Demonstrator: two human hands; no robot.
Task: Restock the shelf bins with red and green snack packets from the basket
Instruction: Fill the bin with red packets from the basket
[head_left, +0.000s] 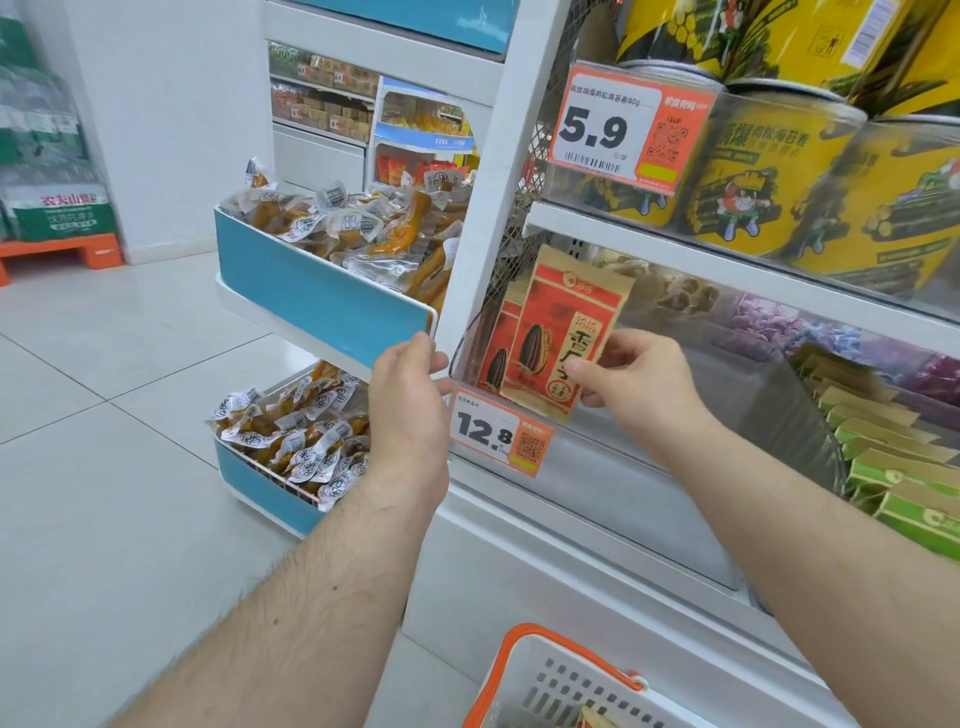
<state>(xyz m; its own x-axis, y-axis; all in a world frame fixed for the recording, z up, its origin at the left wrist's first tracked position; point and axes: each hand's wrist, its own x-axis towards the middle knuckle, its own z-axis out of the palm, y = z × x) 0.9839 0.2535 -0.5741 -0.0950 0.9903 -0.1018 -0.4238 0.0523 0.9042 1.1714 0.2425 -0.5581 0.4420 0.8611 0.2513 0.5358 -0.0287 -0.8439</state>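
Head view: right hand (636, 384) pinches a red-and-tan paper sunflower-seed packet (563, 332) by its lower right corner, upright at the front lip of the clear plastic shelf bin (613, 457), likely so it drops in facing forward alongside a matching packet (493, 358) already inside. Left hand (410, 395), fingers relaxed and spread, touches the bin's corner, probably steadying it. White basket with orange handle (540, 675) waits below, well apart.
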